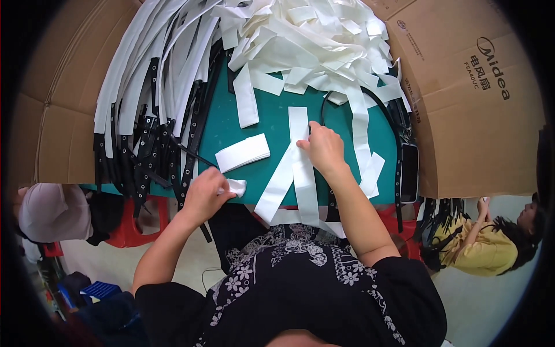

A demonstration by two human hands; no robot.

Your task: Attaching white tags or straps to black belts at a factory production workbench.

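Observation:
A long white strip [298, 124] lies on the green table top, doubled over so that two tails cross and hang toward my lap. My right hand [325, 149] is closed at its right edge, thumb on the white material. Part of a black belt shows beneath that hand and wrist. At the table's front edge, my left hand [205, 194] has its fingers curled on a small bunched piece of white cloth [236, 187]. Just beyond it rests a flat stack of folded white strips [243, 152].
Black eyeleted belts with white strips [130, 87] pile up at the left. A heap of loose white strips [312, 43] covers the back. Cardboard [457, 115] walls both sides. A phone [409, 173] lies at right. A person in yellow [480, 248] sits beyond; another person's cap [55, 214] shows left.

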